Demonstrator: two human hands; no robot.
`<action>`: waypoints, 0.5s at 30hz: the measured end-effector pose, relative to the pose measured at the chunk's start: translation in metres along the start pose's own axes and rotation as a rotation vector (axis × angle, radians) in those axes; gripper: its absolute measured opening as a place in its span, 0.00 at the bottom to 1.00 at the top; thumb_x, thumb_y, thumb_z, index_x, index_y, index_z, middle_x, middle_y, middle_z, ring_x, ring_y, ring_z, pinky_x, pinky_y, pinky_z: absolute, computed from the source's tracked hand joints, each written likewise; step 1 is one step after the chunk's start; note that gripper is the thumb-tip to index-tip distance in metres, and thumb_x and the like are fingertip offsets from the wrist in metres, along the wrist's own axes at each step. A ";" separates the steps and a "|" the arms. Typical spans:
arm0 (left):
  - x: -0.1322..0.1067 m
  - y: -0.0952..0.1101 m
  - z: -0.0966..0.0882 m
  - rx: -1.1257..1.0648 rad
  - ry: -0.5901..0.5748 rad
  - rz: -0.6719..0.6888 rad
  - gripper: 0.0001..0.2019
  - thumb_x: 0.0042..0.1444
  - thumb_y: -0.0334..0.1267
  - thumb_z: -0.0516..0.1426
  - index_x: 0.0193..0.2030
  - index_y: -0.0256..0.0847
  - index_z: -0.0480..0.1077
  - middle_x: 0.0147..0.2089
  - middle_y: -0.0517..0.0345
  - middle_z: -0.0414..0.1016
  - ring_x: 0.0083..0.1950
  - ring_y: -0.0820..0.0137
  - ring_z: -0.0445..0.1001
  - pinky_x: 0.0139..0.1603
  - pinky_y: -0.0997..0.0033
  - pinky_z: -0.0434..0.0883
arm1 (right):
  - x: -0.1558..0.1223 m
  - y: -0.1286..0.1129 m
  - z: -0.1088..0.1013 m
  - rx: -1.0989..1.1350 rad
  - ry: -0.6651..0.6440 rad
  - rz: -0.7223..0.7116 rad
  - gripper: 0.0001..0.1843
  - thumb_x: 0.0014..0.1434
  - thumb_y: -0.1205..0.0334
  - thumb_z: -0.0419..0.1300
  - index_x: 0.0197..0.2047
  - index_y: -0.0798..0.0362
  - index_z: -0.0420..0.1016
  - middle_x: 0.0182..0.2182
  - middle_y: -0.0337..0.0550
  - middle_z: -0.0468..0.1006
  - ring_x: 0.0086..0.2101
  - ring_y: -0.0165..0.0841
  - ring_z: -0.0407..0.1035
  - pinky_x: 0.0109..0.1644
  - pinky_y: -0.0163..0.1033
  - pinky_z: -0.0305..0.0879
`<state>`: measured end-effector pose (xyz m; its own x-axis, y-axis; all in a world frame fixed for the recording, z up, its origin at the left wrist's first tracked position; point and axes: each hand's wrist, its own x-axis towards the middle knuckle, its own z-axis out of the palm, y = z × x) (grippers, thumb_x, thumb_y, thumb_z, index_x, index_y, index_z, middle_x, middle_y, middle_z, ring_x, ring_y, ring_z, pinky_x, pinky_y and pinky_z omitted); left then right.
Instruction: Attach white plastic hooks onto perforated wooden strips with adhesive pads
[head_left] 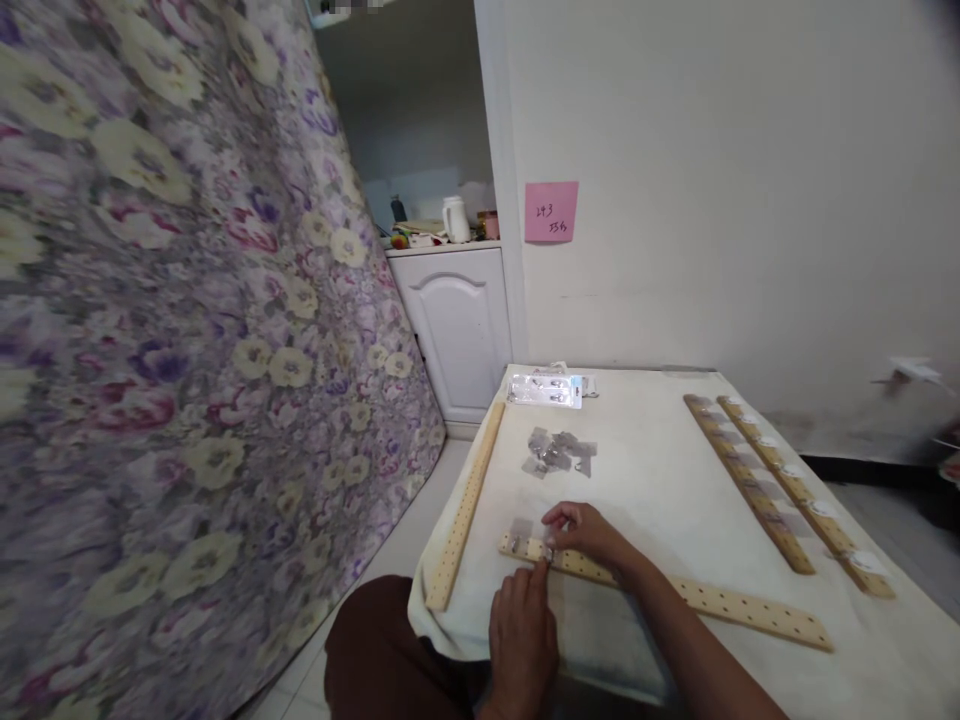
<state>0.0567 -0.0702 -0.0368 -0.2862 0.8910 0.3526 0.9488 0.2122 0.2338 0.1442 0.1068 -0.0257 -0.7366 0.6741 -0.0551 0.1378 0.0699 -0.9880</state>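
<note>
A perforated wooden strip (720, 600) lies across the near part of the white-covered table (660, 480). My right hand (585, 532) rests on its left end, fingers pinched on a small metal piece I cannot name. My left hand (521, 630) is curled just below, its fingertips touching the same spot. A small clear bag (520, 527) lies beside the strip's end. A pile of small clear bags with metal parts (559, 452) sits further back.
Another perforated strip (465, 510) lies along the table's left edge. Two strips (780, 480) with clear bags on them lie at the right. A plastic pack (546, 390) sits at the far edge. A floral mattress (165, 330) stands left; a pink note (550, 211) hangs on the wall.
</note>
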 end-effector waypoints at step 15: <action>0.000 -0.001 -0.002 0.001 0.069 0.049 0.28 0.54 0.24 0.50 0.62 0.43 0.58 0.44 0.55 0.69 0.44 0.66 0.66 0.45 0.66 0.63 | -0.101 0.008 -0.057 -0.532 0.253 -0.102 0.17 0.43 0.58 0.67 0.39 0.51 0.75 0.38 0.46 0.74 0.40 0.40 0.67 0.45 0.42 0.63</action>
<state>0.0551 -0.0709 -0.0350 -0.2476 0.8703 0.4257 0.9621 0.1690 0.2141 0.2575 0.0814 -0.0195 -0.5916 0.7945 0.1371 0.4352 0.4579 -0.7752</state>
